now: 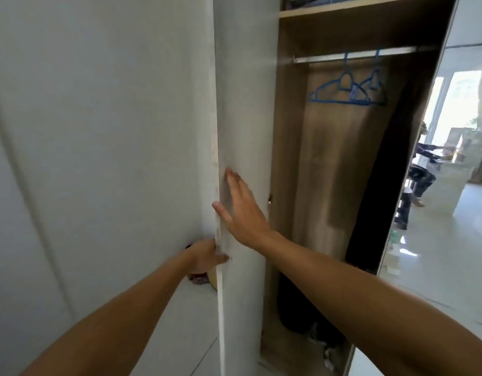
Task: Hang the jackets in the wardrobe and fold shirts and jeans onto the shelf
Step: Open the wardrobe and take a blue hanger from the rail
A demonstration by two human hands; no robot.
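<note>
Left hand [204,257] curled in a grip; right hand [241,210] flat, fingers spread

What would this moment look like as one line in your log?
stage: opening wardrobe door | left hand: gripping door edge | right hand: flat on door's inner face | rail: blue hangers, empty

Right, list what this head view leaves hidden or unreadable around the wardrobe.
- Left hand: fingers hidden behind the white door edge.
- Top shelf: contents cut off by the frame's top.
- Dark heap on the wardrobe floor: too shadowed to identify.
- Blue hangers: overlapping and blurred, count uncertain.
</note>
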